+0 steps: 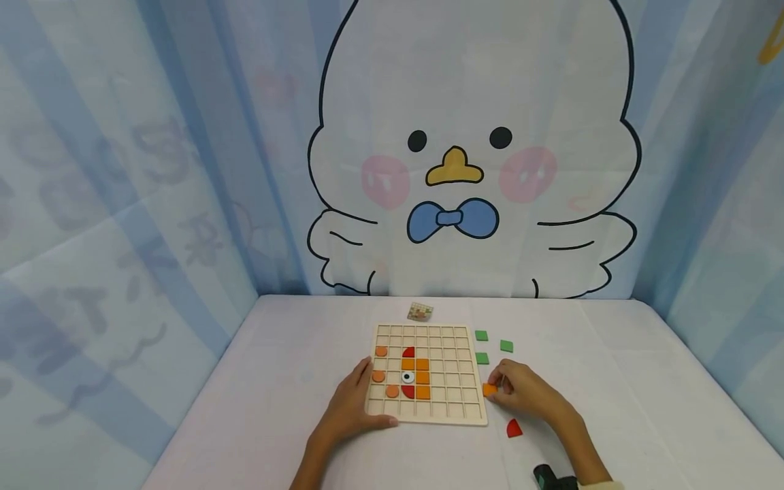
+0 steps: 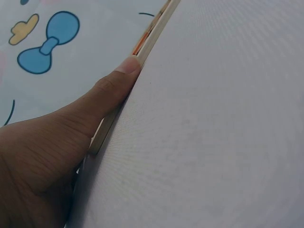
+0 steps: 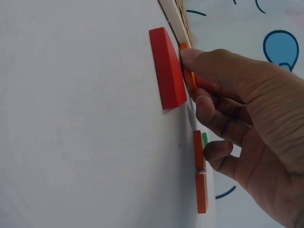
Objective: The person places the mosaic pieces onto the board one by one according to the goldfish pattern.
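Observation:
The pale wooden grid board point(image 1: 456, 395) lies on the table, holding round orange discs point(image 1: 392, 391), orange squares point(image 1: 422, 393), red quarter-round pieces point(image 1: 408, 352) and a white eye piece point(image 1: 407, 376). My left hand point(image 1: 349, 405) holds its near left corner, fingers along the left side and thumb on the front edge. Beside the board's right edge, my right hand point(image 1: 520, 389) pinches an orange square tile point(image 1: 489, 389) between thumb and fingers. In the right wrist view, two more orange tiles point(image 3: 201, 192) lie near the curled lower fingers; the hand hides them from the head view.
Green square tiles point(image 1: 482, 358) lie right of the board. A loose red quarter-round piece point(image 1: 514, 428) sits nearer the front. Behind the board is a small patterned packet or card point(image 1: 420, 312). A dark device point(image 1: 551, 478) is beside the right wrist, and a printed curtain hangs behind the table.

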`<state>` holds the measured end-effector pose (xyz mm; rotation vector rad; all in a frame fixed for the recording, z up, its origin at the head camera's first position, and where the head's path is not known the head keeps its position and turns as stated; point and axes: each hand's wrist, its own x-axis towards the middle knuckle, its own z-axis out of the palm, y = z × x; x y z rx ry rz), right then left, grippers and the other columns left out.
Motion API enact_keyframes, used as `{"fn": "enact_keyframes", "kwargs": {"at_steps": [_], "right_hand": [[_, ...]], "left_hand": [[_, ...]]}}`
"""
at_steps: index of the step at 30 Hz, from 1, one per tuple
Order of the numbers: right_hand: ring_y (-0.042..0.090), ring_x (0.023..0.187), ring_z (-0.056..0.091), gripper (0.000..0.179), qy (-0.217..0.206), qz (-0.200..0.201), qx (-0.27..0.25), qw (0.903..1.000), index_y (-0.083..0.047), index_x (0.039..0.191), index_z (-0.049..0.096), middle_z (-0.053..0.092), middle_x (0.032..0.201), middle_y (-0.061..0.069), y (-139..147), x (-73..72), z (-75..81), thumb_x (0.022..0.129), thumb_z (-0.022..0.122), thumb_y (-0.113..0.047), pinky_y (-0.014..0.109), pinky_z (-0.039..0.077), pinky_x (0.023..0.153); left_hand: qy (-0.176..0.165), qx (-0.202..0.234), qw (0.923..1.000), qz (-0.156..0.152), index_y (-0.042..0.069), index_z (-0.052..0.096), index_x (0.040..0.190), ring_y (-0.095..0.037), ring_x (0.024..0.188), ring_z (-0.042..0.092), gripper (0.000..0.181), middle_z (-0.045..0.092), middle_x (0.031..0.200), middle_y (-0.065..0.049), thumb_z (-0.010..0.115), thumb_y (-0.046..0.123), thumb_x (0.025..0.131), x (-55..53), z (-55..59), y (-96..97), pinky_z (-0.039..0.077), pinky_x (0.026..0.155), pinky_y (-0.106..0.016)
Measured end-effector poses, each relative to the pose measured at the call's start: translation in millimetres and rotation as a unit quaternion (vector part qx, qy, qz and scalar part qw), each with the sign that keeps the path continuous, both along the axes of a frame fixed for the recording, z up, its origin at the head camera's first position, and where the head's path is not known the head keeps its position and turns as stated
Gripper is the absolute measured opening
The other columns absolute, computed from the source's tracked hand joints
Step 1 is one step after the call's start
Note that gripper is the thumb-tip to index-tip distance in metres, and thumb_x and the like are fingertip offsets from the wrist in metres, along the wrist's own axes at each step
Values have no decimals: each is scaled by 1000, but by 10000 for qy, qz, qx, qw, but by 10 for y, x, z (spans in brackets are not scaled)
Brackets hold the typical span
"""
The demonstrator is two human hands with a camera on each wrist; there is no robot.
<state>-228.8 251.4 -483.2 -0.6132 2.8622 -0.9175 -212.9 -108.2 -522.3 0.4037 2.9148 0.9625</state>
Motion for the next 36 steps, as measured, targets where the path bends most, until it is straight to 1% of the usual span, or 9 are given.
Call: {"fn": "enact_keyframes", "kwargs": {"at_steps": [4,6,12,15,20,26,28,30,36], "right_hand": [[4,67,45,21,-10,-34,-24,10000,-9,90,65,53,79,-4,-1,-24,7,79,81,-16,19,43,57],[5,67,46,21,54,-31,-28,10000,-9,90,65,53,78,-3,-3,-44,11,79,81,-16,18,43,56],[6,69,46,22,309,54,17,9995,-9,92,65,55,81,-5,-31,-93,43,80,81,-17,18,41,57],[7,71,46,23,343,78,60,9994,-9,93,65,55,83,-4,-63,-116,63,80,81,-19,18,41,57],[9,74,47,22,347,88,93,9993,-8,93,65,56,85,-2,-144,-137,78,81,80,-19,18,41,58],[6,74,46,23,568,188,153,9981,-9,93,65,55,86,-3,-258,-169,81,81,79,-22,19,41,60],[6,74,46,24,658,221,177,9974,-9,94,65,55,87,-3,-304,-193,79,82,79,-22,19,42,61],[6,74,46,22,641,180,168,9976,-9,95,65,56,88,-4,-358,-224,71,82,79,-21,18,43,62],[7,75,46,21,621,274,252,9974,-9,96,66,56,90,-3,-512,-320,30,84,77,-22,19,42,63]], "left_hand": [[-12,-7,10000,-47,4,23,155,-36,144,31,126,20,162,-15,76,72,64,-3,26,2,32,114,-55],[-3,5,10000,-61,3,23,155,-37,143,31,126,20,162,-16,77,72,64,-4,36,1,32,114,-55],[-1,-14,10000,-35,4,23,155,-36,143,31,126,20,162,-15,77,72,63,-4,24,-1,32,114,-55],[-2,-6,10000,-47,5,22,155,-36,144,31,126,20,162,-15,76,72,64,-7,20,0,32,114,-54],[-40,52,10000,-36,4,22,155,-36,143,31,125,19,162,-14,77,70,64,0,24,-6,32,114,-56],[63,24,9999,-82,3,23,155,-37,142,33,125,21,162,-16,77,70,64,2,37,-6,33,113,-56],[70,6,9999,-74,3,23,155,-36,143,32,125,21,162,-16,77,71,64,-4,39,-7,33,114,-55],[89,13,9999,-74,3,23,155,-36,143,32,125,21,162,-16,76,71,64,-5,44,-5,33,114,-55],[79,34,9999,-63,3,24,155,-37,142,33,125,21,161,-16,77,71,64,7,31,-4,34,113,-56]]}}
